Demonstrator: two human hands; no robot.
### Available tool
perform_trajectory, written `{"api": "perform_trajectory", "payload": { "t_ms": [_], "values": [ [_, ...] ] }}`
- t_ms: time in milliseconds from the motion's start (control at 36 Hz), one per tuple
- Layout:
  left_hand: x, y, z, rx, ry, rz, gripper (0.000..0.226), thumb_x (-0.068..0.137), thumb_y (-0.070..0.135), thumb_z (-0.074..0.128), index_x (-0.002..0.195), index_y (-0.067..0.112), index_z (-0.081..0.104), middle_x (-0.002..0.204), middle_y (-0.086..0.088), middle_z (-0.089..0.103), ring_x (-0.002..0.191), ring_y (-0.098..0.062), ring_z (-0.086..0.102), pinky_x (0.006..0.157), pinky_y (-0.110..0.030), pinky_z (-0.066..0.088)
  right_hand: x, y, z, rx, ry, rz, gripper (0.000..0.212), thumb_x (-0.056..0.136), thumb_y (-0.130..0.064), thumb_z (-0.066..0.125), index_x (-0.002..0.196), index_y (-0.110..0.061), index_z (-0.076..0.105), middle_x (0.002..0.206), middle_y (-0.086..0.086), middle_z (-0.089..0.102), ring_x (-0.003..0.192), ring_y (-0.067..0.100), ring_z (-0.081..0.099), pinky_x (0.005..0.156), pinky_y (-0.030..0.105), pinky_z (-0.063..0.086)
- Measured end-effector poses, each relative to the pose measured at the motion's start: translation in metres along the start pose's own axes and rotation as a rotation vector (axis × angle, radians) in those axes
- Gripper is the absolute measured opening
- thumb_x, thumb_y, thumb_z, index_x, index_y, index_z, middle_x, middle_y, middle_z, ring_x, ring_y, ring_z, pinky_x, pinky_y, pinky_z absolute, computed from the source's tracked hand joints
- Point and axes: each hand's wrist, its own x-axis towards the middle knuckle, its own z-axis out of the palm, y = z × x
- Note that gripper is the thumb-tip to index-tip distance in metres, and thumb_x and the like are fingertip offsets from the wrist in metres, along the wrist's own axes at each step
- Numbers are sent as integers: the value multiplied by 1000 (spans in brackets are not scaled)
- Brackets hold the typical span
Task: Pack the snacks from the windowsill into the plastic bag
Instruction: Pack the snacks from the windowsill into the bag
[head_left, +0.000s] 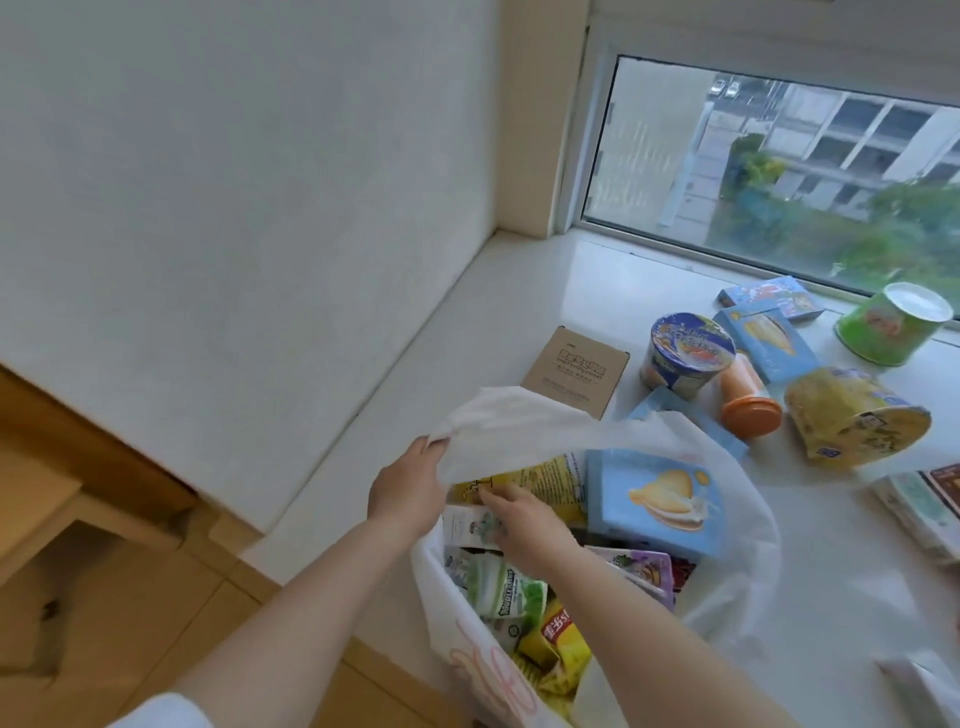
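Observation:
A white plastic bag (727, 587) lies open on the windowsill (519, 291), holding several snack packets and a light blue biscuit box (660, 499). My left hand (408, 486) pinches the bag's handle and lifts it up. My right hand (524, 519) reaches inside the bag and grips a yellow snack packet (540, 475). Out on the sill lie a brown cardboard box (574, 371), a blue noodle cup (685, 351), an orange-lidded cup (748, 397), a yellow noodle cup (852, 415) on its side, a green cup (893, 322) and two blue boxes (763, 338).
The window glass (779, 171) runs along the back of the sill. A white wall (234, 182) stands to the left. More packets (924, 504) lie at the right edge. Wooden flooring and furniture (78, 493) sit below the sill on the left.

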Motion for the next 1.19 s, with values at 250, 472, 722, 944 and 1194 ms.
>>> {"api": "perform_trajectory", "payload": {
  "t_ms": [250,472,722,944,1194],
  "values": [
    [14,44,1,252,174,246,24,84,35,57,105,25,66,148,0,36,133,-25,30,105,-38,30,-25,35,-36,-57,515,-29,19,75,-3,66,90,-13,71,85,1,67,81,26,61,67,31,53],
    [49,137,16,211,144,407,30,86,35,56,115,27,60,149,0,30,136,-22,25,109,-38,26,-47,100,-100,-27,830,133,17,64,-1,63,74,-13,71,71,1,66,73,28,61,71,32,48],
    [110,239,38,201,34,414,30,89,33,52,117,27,61,144,2,39,131,-22,35,104,-37,31,-58,193,-150,174,722,550,23,86,-11,52,104,-11,68,107,9,63,103,28,51,82,34,40],
    [167,283,86,85,-275,193,43,90,31,52,131,20,51,138,-7,43,124,-25,45,97,-36,41,-39,275,-152,215,452,718,30,88,-15,49,115,-12,60,117,9,58,110,27,46,86,33,40],
    [218,279,139,10,-405,-61,66,88,33,60,144,11,34,143,-13,41,127,-29,46,98,-37,43,28,331,-151,199,284,852,65,85,-36,57,139,-11,30,138,15,33,128,31,31,103,39,32]
  ]
}}
